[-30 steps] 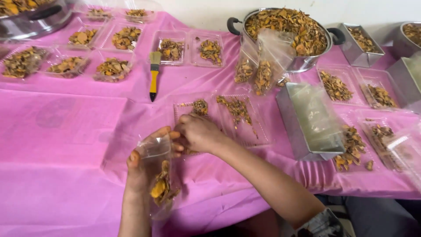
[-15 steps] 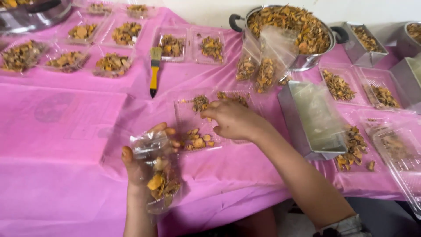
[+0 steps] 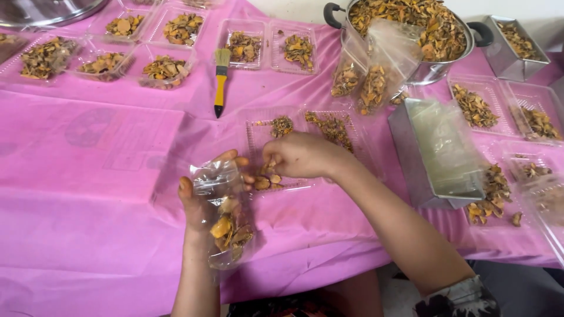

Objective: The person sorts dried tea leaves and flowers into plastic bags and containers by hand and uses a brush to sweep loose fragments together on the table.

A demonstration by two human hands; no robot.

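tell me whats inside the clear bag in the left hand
The clear bag in the left hand holds orange-yellow dried slices bunched at its bottom. The palm behind hides the bag's back side.

A small clear plastic bag [image 3: 226, 220] stood upright with its mouth open, its bottom part filled with orange-brown dried slices, just left of a clear shallow tray [image 3: 276, 147]. A few brown dried pieces [image 3: 267, 181] lay on the tray's near edge.

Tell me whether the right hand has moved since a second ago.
Yes. The right hand went out over the clear tray, then came back toward the bag held by the left hand.
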